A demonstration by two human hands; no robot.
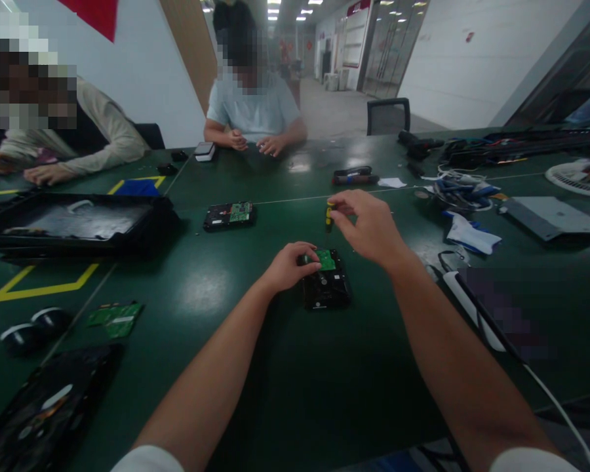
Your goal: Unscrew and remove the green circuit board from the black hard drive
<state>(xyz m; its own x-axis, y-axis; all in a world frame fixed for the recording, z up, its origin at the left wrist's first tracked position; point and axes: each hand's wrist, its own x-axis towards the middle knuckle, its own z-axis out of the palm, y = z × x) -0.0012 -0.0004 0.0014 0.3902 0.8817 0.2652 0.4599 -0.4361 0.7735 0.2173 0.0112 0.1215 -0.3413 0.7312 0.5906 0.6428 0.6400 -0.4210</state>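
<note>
A black hard drive with a green circuit board (326, 288) lies on the dark green table in front of me. My left hand (295, 262) rests at its upper left edge, thumb and fingers close together over the board; whatever is between them is too small to tell. Just above the drive, my right hand (361, 219) pinches a small yellow and black screwdriver (329, 216), held upright with its lower end pointing down. A second hard drive (229, 215) lies farther off to the left.
Black trays (78, 219) are stacked at the left. Nearer lie a loose green circuit board (115, 318) and a large hard drive (49, 400). On the right are cables (462, 190), a silver box (553, 216) and a white-edged device (474, 311). Two people sit across the table.
</note>
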